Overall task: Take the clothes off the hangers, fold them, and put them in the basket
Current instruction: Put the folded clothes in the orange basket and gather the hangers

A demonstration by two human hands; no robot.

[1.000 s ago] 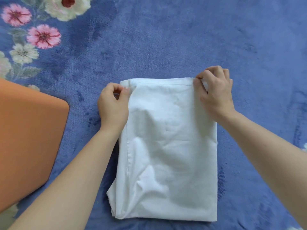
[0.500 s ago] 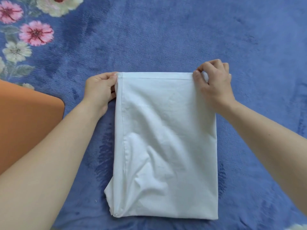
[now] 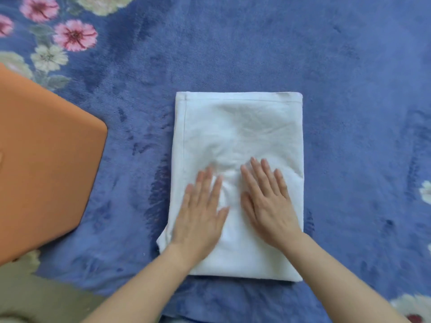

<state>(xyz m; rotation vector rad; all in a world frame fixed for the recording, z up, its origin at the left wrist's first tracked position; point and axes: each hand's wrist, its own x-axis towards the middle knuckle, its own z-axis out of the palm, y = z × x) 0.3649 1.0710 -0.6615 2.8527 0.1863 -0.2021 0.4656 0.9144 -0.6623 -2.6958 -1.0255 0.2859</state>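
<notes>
Head view, single frame. The white garment (image 3: 238,136) lies folded into an upright rectangle on the blue floral blanket (image 3: 233,43), near the middle of the view, with its hemmed edge on the far side. My left hand (image 3: 200,213) and right hand (image 3: 268,201) are both laid palm-down on its near half, side by side but not touching, with fingers straight and slightly spread. Neither one grips or pinches anything. I judge this to be a smoothing press: flat palms push air and creases out so the layers stay stacked when lifted. Wrinkles bunch between and just beyond the fingertips, which fits that reading. The near-left corner sticks out a little past the fold line, so the stack is not quite square. Hard to make out: how many layers lie under the top one, and what kind of garment it is. The fingers are slightly blurred. An orange object (image 3: 46,159) sits well apart at the left, cut off by the frame edge. I cannot tell whether it is the basket. No hangers are in view.
</notes>
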